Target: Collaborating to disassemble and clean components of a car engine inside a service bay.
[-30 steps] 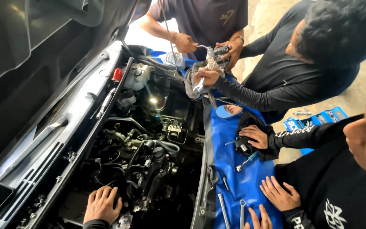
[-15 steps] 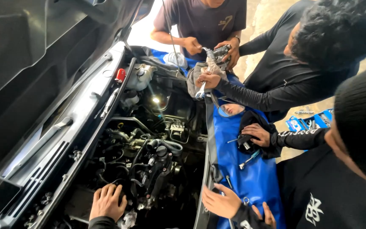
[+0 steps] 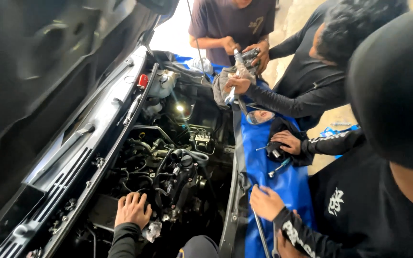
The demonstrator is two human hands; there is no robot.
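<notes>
Under one raised hood, left hand [image 3: 132, 210] rests flat on engine [image 3: 168, 177]; right hand [image 3: 265, 202] grips rod [image 3: 261, 234].

A: What did the head view show?

B: An open engine bay [image 3: 168, 162] under a raised hood [image 3: 48, 62]. The left hand [image 3: 132, 210] rested flat, fingers spread, on dark engine parts, with a crumpled rag [image 3: 153, 230] just beside it. The right hand [image 3: 265, 202] lay on the blue cover [image 3: 283, 186] over the fender, touching a long metal tool [image 3: 260, 229].

A: And the others?

B: A co-worker's hand [image 3: 288, 142] rested on a dark cloth near a small wrench [image 3: 278, 168]. Farther off, two people gripped a grey part [image 3: 242, 62] together.
</notes>
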